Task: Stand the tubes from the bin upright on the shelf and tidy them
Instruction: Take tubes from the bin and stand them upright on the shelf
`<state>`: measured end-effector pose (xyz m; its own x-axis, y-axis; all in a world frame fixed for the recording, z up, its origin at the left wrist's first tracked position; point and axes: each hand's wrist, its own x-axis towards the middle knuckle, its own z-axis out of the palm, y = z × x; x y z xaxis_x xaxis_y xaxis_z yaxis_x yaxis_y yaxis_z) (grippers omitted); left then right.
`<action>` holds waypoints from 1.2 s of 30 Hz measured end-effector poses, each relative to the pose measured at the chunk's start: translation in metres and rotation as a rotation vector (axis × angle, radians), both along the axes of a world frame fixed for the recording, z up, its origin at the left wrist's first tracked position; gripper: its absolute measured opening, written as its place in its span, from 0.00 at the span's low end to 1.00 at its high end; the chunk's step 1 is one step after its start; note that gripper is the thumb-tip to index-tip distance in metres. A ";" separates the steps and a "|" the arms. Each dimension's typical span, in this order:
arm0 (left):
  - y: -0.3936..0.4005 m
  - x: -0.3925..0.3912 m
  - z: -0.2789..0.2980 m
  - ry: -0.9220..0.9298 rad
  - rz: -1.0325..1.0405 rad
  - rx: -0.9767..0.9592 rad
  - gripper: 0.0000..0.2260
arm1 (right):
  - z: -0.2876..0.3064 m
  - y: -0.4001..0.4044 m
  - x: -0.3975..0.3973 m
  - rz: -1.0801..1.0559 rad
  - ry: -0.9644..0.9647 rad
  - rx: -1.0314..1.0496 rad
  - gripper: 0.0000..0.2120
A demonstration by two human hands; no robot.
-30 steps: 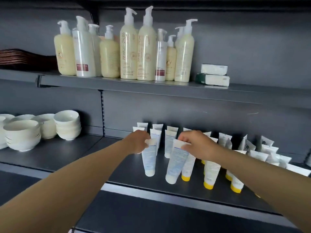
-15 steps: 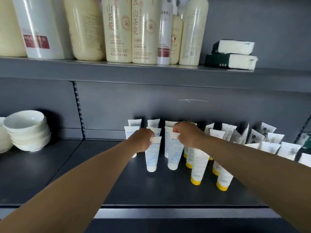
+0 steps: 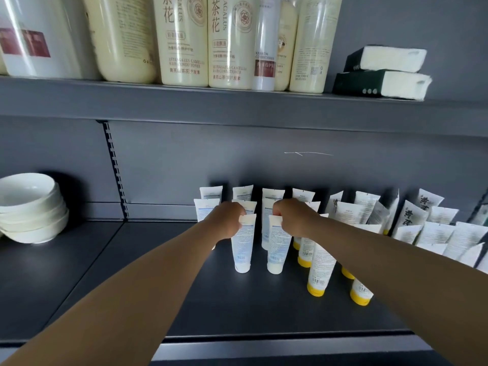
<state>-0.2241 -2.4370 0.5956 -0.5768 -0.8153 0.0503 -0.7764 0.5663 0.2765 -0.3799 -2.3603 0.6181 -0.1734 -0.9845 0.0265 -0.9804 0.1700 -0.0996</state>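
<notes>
Two white-capped tubes stand cap-down side by side at the front of the dark shelf (image 3: 184,299). My left hand (image 3: 227,223) grips the top of the left tube (image 3: 243,247). My right hand (image 3: 293,220) pinches the crimped top of the right tube (image 3: 276,247). Behind them stand several more white-capped tubes (image 3: 211,196) in rows. To the right stand yellow-capped tubes (image 3: 319,268), partly hidden by my right forearm. The bin is not in view.
Stacked white bowls (image 3: 29,207) sit at the shelf's left. More tubes with black lettering (image 3: 412,217) crowd the right end. The upper shelf (image 3: 237,101) carries pump bottles (image 3: 182,40) and two sponges (image 3: 383,77) just overhead.
The camera has moved closer to the shelf. Both hands moved the two front tubes back toward the rows and brought them upright, side by side.
</notes>
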 end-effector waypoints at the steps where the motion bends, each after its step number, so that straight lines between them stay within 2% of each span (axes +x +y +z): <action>1: 0.000 -0.001 0.000 0.000 -0.005 -0.002 0.18 | 0.001 -0.001 -0.001 0.005 0.000 0.004 0.16; 6: 0.004 -0.005 0.001 0.000 -0.025 -0.018 0.17 | 0.003 0.002 -0.005 0.029 0.020 -0.002 0.13; 11: 0.007 -0.004 0.012 0.046 -0.004 -0.073 0.11 | 0.016 0.013 -0.007 0.068 -0.018 -0.093 0.12; 14: 0.013 -0.002 0.022 0.097 0.011 -0.118 0.12 | 0.026 0.026 -0.008 0.107 0.006 -0.126 0.11; 21: 0.047 0.014 0.037 0.046 0.006 -0.223 0.14 | 0.034 0.068 -0.013 0.195 0.024 -0.145 0.12; 30: 0.183 0.024 0.019 -0.053 0.062 -0.249 0.15 | 0.015 0.199 -0.042 0.418 0.062 -0.197 0.12; 34: 0.259 0.011 -0.035 -0.095 0.006 -0.256 0.14 | -0.025 0.283 -0.081 0.524 0.039 -0.068 0.11; 36: 0.299 0.001 -0.072 -0.030 -0.003 -0.208 0.14 | -0.057 0.324 -0.102 0.538 0.010 -0.002 0.11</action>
